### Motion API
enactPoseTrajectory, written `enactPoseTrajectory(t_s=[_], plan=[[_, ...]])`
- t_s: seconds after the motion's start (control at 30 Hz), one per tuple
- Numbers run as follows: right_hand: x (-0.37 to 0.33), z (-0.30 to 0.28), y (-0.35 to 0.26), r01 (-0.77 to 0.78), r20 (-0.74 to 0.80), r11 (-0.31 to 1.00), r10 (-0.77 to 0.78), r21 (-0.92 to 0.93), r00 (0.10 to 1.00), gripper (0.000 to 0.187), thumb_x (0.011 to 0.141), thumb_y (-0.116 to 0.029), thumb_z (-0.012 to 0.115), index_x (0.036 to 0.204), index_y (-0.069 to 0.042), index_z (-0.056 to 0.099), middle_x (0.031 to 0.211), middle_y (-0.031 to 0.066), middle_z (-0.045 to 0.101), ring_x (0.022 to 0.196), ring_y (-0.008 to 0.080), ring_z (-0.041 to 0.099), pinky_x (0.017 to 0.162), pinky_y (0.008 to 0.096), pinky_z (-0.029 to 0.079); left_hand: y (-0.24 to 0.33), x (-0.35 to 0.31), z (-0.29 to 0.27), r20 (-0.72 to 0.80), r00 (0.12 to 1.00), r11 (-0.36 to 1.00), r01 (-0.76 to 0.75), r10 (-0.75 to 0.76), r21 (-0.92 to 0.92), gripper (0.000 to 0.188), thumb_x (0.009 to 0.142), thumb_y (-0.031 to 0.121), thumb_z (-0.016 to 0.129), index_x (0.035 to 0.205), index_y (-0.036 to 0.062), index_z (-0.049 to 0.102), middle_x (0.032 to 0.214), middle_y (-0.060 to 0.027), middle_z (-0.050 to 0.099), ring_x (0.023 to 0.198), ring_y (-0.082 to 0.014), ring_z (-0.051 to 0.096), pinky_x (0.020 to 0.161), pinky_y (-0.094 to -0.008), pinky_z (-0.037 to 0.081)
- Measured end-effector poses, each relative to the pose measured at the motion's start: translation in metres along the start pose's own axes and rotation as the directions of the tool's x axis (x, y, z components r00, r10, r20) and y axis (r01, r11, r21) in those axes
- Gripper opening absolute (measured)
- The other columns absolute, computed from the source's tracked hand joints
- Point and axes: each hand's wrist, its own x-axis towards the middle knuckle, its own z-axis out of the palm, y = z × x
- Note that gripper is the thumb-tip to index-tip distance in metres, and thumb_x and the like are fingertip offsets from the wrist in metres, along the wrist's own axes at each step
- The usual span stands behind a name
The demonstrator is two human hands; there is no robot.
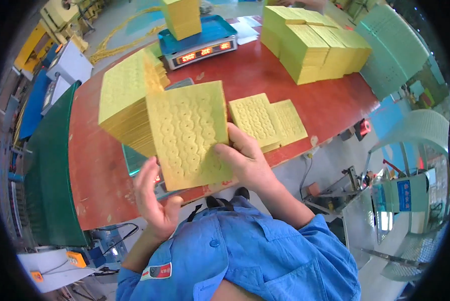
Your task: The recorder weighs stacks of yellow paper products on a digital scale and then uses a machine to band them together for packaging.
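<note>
A yellow embossed pad [190,135] is held up over the near edge of a red counter [102,193], its patterned face turned up. Its right edge is gripped by the right hand [245,160], the thumb laid on top and the other fingers tucked partly out of sight beneath, so that the pad is pinched between them. The left hand [155,203] is raised at the pad's lower left corner with its fingers spread and nothing grasped; whether the pad is brushed by a fingertip cannot be told.

Much of the yellow stock appears to be piled already. A tall stack [127,90] is set on the left, and a broad group of blocks [315,45] is packed together at the far right. On the far side, a block [182,20] is carried by a blue-topped scale [202,54], its red digits lit. What looks like a second scale [131,159] is mostly hidden by the pad and the tall stack.

By all appearances, the handling is left unfinished: the held pad is not yet set down, and two low piles [257,118] are left apart from the larger blocks, right of the pad.
</note>
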Motion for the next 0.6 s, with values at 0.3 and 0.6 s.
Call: enactPoseTrajectory(t_s=[0.3,0.6], plan=[[-0.059,-0.127,0.039,-0.151,-0.342,0.955,0.056,-0.255,0.938,0.026,0.089,-0.007,0.059,0.112,0.004,0.061,0.089,0.0022,0.060,0.086,0.0093,0.056,0.077,0.0276,0.047,0.004,-0.022,0.135,0.714,0.428,0.191,0.900,-0.553,-0.392,0.018,0.094,0.011,0.061,0.100,-0.0041,0.067,0.085,-0.0067,0.067,0.076,-0.0118,0.062,0.069,-0.0257,0.051],[-0.090,-0.230,0.035,-0.137,-0.585,0.974,0.005,-0.182,0.811,0.019,0.090,-0.011,0.064,0.100,0.005,0.068,0.082,0.0008,0.065,0.075,0.0075,0.057,0.066,0.0249,0.046,0.060,-0.024,0.244,0.856,0.270,0.048,0.959,-0.440,-0.278,0.016,0.097,0.014,0.058,0.093,0.0003,0.063,0.075,-0.0062,0.066,0.055,-0.0128,0.062,0.048,-0.0242,0.051]])
